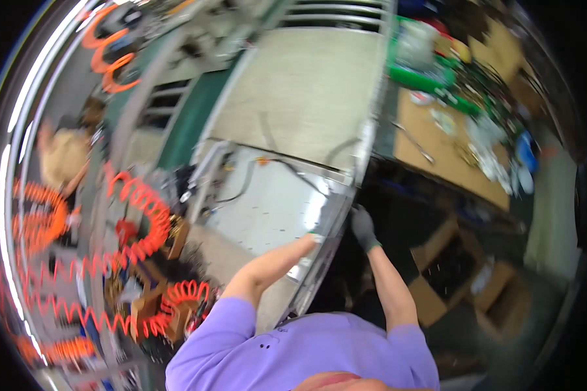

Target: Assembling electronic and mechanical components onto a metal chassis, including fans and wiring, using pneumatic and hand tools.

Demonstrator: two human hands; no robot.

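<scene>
Left hand over the pale panel; gloved right hand beside the metal rail; blur leaves finger closure on both indeterminable

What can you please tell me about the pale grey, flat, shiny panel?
This panel looks like smooth sheet metal, with small dark marks and bright glare near its right side. It lies flat, nearer than a large beige rectangular surface. A black cable with an orange piece lies over its far part. The left hand is at its right edge; contact is unclear.
</scene>
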